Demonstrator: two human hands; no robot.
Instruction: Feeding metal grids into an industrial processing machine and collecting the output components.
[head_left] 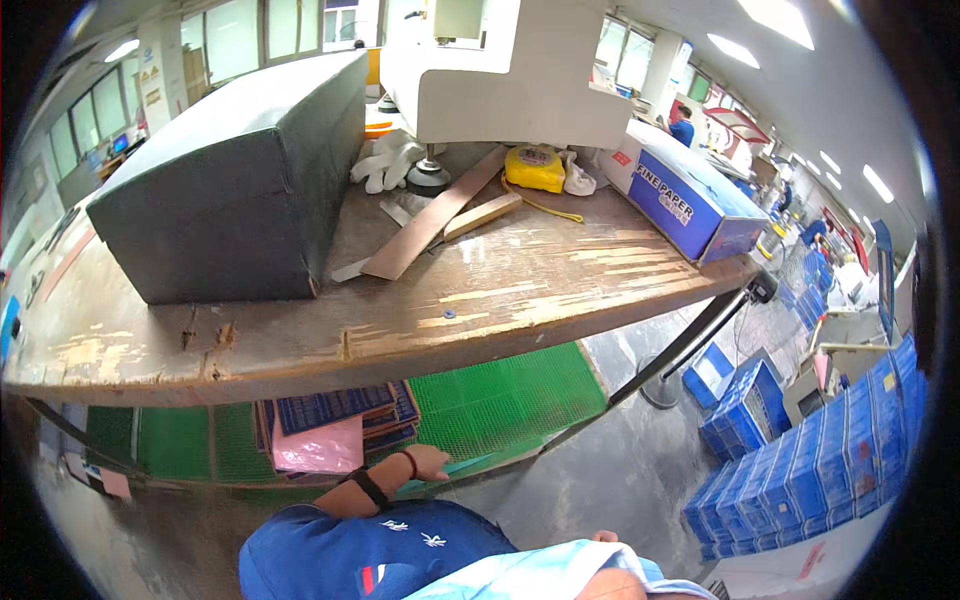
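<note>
My left hand (428,463) is low in front of me, by the front edge of the green mesh shelf (510,400) under the workbench. Its fingers are loosely curled, and nothing shows in them. A dark band (370,488) and a thin reddish bracelet (409,464) circle that arm. Just left of the hand, a pink sheet (318,447) lies on a stack of dark blue patterned panels (335,409). Of my right hand (605,537) only a small part shows beside a light blue and white cloth (560,570); its fingers are hidden.
On the worn wooden bench (500,290) stand a long black box (230,190), a white machine (520,80) and a blue paper box (690,195). Wood strips (435,215), a yellow tape measure (535,168) and white gloves (385,163) lie between. Blue crates (810,470) are stacked at right; people work farther off.
</note>
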